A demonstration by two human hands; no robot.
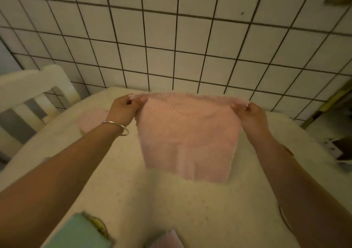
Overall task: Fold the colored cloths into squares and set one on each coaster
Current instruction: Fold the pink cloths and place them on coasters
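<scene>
- So the person has the pink cloth (187,133) held up by its 2 top corners, stretched out flat between both hands (187,103), out over the far half of the counter (171,209).
- Left hand (125,108) pinches the top-left corner, right hand (249,112) pinches the top-right one. Fingers are curled tight onto the fabric on both sides, and the hands sit well apart with the top edge pulled taut between them.
- The bit that matters for the next move: the cloth hangs straight down from that top edge, long axis running from the hands back toward the person, and its bottom edge looks like it's touching or just above the counter. Can't tell which, it's blurry down there.
- Both hands are level and equally far out, so neither one is nearer. Looks like a 2-handed fold, probably laying the top edge down onto the bottom one.
- There's another pink cloth (91,120) lying near the counter's far-left corner, just beside the left wrist with the bangle (118,127).
- A green cloth (76,232) sits at the near-left edge of the counter, and something pinkish (167,239) pokes in at the near edge. Too cropped to say what.
- Can't clearly make out any coasters in this view.
</scene>
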